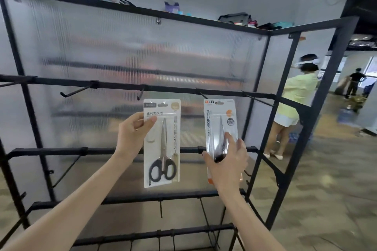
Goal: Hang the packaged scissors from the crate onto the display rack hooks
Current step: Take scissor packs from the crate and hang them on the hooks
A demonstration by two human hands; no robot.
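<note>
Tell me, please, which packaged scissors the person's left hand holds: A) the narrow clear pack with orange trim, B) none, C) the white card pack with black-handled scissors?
C: the left hand pinches the left edge of the white card pack with black-handled scissors, just below a black rack hook, while the right hand grips the narrow clear pack with orange trim.

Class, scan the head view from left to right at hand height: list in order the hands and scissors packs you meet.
Left hand → white scissors pack it pinches → clear scissors pack → right hand gripping that pack's lower part.
</note>
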